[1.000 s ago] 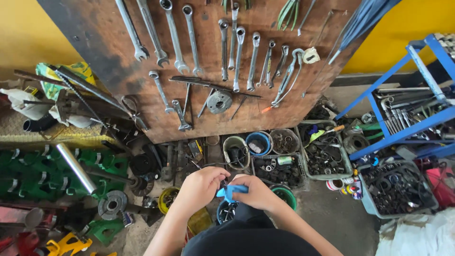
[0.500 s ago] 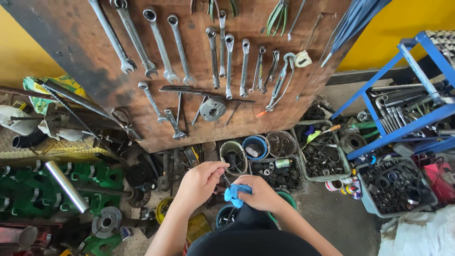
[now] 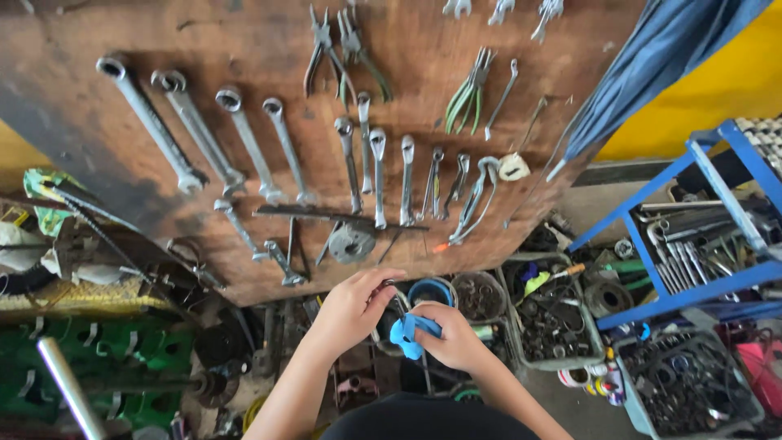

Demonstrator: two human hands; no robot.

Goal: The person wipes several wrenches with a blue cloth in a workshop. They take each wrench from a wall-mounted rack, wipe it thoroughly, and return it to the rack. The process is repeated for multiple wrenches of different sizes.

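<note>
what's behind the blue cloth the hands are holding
Behind the blue cloth sit round tubs of small metal parts below the wooden tool board. The right hand and cloth cover what lies directly underneath.

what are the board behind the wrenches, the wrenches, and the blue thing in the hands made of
Board: looks like wood, brown, worn and stained, grain faintly visible.
Wrenches: metal, likely steel, dull silver-grey sheen.
Blue thing, gripped by the right hand with the left hand beside it: seems soft cloth, since it bunches and folds; hard to say more.

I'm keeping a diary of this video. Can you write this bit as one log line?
left hand: holds small metal part | right hand: grips blue cloth | behind: board of wrenches
</note>
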